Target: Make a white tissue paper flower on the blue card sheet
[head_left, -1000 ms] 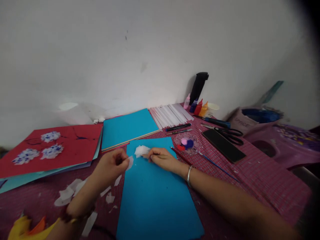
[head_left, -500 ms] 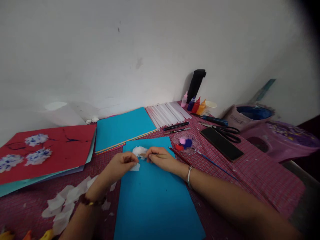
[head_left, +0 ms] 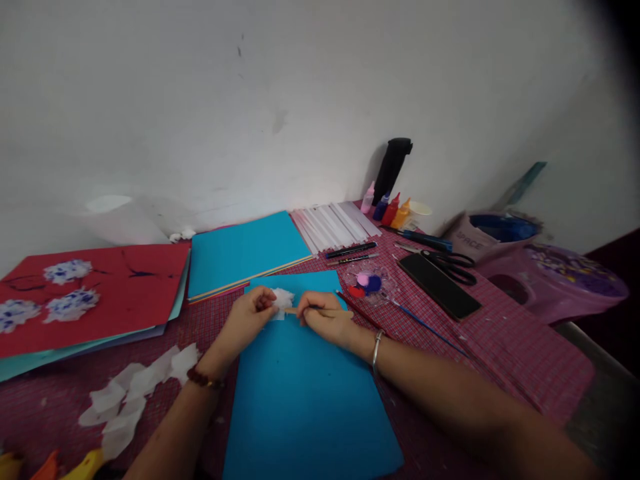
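A sheet of blue paper (head_left: pixel 305 400) lies in front of me, with a ruffled clump of white tissue paper (head_left: pixel 285 298) near its top. My left hand (head_left: pixel 249 315) is closed at the clump's left side, thumb and fingers pinched on a small piece of white tissue (head_left: pixel 279 316). From the right, my right hand (head_left: pixel 323 319) grips a thin, flat wooden stick (head_left: pixel 336 313). The stick's tip touches or nearly touches the tissue beside my left fingertips. Part of the clump is hidden behind my left fingers.
Loose tissue pieces (head_left: pixel 133 387) lie at left, below red paper (head_left: pixel 145 300) with white-and-blue tissue flowers. A paint palette (head_left: pixel 373 283), phone (head_left: pixel 437 287), scissors (head_left: pixel 453 267), paint bottles (head_left: pixel 390 210) and white strips (head_left: pixel 333 227) are at right and back. A blue-handled paintbrush (head_left: pixel 433 327) lies nearby.
My left hand has moved up and slightly right with the tissue piece, now against the clump. The wooden stick now lies flatter, pointing left towards the tissue. The view has shifted slightly.
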The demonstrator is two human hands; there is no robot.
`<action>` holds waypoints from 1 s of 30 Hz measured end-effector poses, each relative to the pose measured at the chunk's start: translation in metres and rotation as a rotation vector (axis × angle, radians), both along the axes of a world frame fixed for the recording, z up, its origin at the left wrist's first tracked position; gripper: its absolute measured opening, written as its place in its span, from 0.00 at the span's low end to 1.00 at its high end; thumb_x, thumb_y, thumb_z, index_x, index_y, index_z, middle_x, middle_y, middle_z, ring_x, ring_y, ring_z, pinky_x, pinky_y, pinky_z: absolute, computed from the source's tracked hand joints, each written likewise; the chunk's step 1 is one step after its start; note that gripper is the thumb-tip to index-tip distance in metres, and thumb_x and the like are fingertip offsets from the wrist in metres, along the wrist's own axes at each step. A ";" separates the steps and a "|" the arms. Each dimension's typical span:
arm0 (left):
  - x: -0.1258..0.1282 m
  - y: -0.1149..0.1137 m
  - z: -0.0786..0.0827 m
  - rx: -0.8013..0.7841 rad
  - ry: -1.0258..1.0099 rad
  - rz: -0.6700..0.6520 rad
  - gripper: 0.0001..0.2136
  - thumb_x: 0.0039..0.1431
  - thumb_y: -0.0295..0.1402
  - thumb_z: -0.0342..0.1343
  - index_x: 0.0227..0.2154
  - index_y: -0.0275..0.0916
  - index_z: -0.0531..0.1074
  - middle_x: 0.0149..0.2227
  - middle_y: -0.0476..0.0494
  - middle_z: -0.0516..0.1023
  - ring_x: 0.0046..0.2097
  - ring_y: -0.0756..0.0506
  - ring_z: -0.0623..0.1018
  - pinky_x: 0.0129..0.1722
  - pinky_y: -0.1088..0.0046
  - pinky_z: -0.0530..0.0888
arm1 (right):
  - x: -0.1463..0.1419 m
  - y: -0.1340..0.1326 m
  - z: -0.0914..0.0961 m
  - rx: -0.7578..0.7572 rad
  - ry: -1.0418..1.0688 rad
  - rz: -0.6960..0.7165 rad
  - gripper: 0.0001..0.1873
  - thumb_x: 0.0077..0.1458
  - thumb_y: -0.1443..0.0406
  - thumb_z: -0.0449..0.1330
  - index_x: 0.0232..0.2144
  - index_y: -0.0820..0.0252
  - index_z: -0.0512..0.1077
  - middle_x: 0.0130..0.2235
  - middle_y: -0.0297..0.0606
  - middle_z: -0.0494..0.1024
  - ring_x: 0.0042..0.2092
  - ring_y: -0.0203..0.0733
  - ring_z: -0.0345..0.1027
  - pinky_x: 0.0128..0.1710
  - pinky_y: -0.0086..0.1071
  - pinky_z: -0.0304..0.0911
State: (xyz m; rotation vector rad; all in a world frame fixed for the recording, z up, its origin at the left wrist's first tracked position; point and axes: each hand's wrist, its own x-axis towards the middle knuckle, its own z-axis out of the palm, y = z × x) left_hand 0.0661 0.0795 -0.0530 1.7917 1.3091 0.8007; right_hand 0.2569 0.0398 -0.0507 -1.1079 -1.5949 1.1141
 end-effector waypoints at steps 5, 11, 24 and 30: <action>-0.001 0.003 -0.005 -0.001 -0.037 -0.002 0.07 0.46 0.31 0.55 0.31 0.38 0.68 0.26 0.51 0.70 0.30 0.49 0.72 0.30 0.72 0.68 | -0.003 0.003 -0.010 0.049 -0.112 0.095 0.11 0.47 0.74 0.50 0.25 0.60 0.71 0.24 0.30 0.69 0.27 0.33 0.61 0.27 0.24 0.55; 0.000 0.002 -0.004 -0.023 -0.075 -0.006 0.07 0.48 0.31 0.55 0.31 0.38 0.68 0.27 0.51 0.71 0.30 0.49 0.72 0.31 0.73 0.68 | -0.003 0.001 -0.006 0.180 -0.266 0.122 0.10 0.48 0.74 0.49 0.26 0.59 0.69 0.27 0.30 0.70 0.29 0.34 0.61 0.30 0.25 0.56; -0.008 0.002 -0.003 -0.069 -0.066 0.081 0.09 0.54 0.36 0.51 0.33 0.36 0.71 0.25 0.52 0.71 0.25 0.51 0.67 0.25 0.75 0.64 | -0.007 -0.008 -0.005 0.579 -0.768 0.248 0.06 0.49 0.71 0.51 0.32 0.62 0.65 0.33 0.43 0.72 0.34 0.43 0.62 0.34 0.34 0.56; -0.018 0.007 0.014 -0.113 -0.221 0.168 0.15 0.49 0.41 0.57 0.35 0.35 0.70 0.23 0.52 0.70 0.23 0.51 0.68 0.24 0.75 0.65 | -0.005 -0.006 -0.008 0.380 -0.372 0.120 0.08 0.46 0.73 0.49 0.27 0.59 0.66 0.28 0.35 0.71 0.30 0.38 0.63 0.32 0.30 0.57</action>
